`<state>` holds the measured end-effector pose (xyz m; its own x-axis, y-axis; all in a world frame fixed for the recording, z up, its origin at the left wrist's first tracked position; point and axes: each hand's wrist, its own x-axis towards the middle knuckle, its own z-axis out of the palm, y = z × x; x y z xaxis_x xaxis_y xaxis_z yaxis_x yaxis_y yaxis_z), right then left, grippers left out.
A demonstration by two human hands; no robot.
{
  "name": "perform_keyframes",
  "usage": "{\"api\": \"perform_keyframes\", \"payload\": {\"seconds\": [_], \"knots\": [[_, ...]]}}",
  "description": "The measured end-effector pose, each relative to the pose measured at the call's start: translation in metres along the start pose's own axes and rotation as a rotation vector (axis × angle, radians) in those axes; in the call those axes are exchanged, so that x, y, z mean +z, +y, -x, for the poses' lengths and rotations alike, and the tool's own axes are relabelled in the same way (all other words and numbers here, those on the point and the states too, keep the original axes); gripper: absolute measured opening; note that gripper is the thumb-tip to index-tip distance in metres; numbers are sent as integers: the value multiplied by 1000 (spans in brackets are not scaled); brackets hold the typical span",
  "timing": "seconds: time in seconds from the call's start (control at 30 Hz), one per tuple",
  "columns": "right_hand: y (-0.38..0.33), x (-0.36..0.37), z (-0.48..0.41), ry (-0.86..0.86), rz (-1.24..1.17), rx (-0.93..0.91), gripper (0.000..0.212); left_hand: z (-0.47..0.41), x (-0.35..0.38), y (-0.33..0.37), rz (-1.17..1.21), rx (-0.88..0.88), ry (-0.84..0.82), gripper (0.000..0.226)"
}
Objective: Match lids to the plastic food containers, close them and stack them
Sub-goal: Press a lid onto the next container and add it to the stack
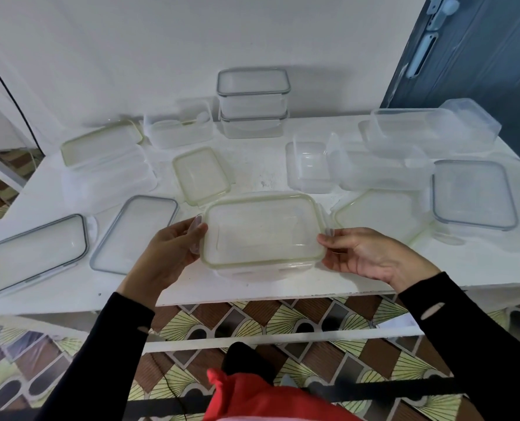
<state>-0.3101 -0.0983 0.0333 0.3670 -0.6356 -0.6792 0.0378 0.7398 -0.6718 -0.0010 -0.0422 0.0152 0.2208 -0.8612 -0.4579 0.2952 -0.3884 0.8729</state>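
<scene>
A clear container with a green-rimmed lid [261, 230] on it sits near the front edge of the white table [252, 174]. My left hand [173, 247] grips its left side at the lid's clip flap. My right hand [365, 253] pinches the right side clip. At the back, two closed grey-rimmed containers [254, 101] stand stacked. Loose lids lie around: two grey-rimmed lids at the left [35, 253] [134, 233], a small green-rimmed lid [201, 174], a green-rimmed lid at the right [380, 214] and a grey-rimmed lid [474, 194] at the far right.
Open clear containers stand at the back left [179, 126], at the left [109, 174], at centre right [308, 167] and in a nested group at the back right [428, 132]. A dark blue door [480, 56] stands beyond the right corner. Patterned floor shows below the table edge.
</scene>
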Motion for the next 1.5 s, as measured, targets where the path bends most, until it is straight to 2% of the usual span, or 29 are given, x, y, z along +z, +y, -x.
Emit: {"api": "perform_keyframes", "payload": {"seconds": [0.17, 0.33, 0.47, 0.53, 0.6, 0.67, 0.73, 0.83, 0.9, 0.97, 1.03, 1.1, 1.2, 1.3, 1.5], "knots": [[2, -1, 1, 11, 14, -8, 30, 0, 3, -3, -13, 8, -8, 23], [9, 2, 0, 113, 98, -113, 16, 3, 6, -6, -31, 54, 25, 26], [11, 5, -1, 165, 119, -154, 13, 6, 9, -4, -46, 70, 79, 29], [9, 6, 1, 159, 102, -138, 15, 7, 12, -5, -29, 77, 122, 33], [8, 6, 3, 173, 86, -153, 27, 8, 13, -10, -73, 143, 168, 35], [11, 6, 2, 251, 190, -251, 48, 8, 14, -17, -364, 316, 235, 35], [15, 7, 1, 367, 498, -437, 59, 11, 18, -23, -754, 493, 315, 32], [26, 11, -1, 506, 910, -813, 48, 15, 23, -23, -1044, 742, 441, 26], [30, 18, 1, 520, 1000, -1000, 32, 16, 24, -24, -1092, 931, 401, 22], [38, 24, -1, 426, 1073, -1100, 25, 19, 29, -28, -1141, 1040, 218, 25], [48, 26, -4, 293, 1162, -1149, 33, 27, 36, -35, -1219, 1023, 63, 33], [56, 22, -7, 178, 1264, -1144, 42, 32, 37, -42, -1262, 966, 4, 40], [63, 15, -13, 142, 1391, -1180, 47, 34, 30, -46, -1375, 939, -37, 55], [66, 13, -19, 171, 1417, -1242, 45, 28, 26, -50, -1500, 986, -32, 66], [71, 15, -27, 264, 1374, -1342, 39, 23, 30, -64, -1448, 1175, 116, 57]]}}
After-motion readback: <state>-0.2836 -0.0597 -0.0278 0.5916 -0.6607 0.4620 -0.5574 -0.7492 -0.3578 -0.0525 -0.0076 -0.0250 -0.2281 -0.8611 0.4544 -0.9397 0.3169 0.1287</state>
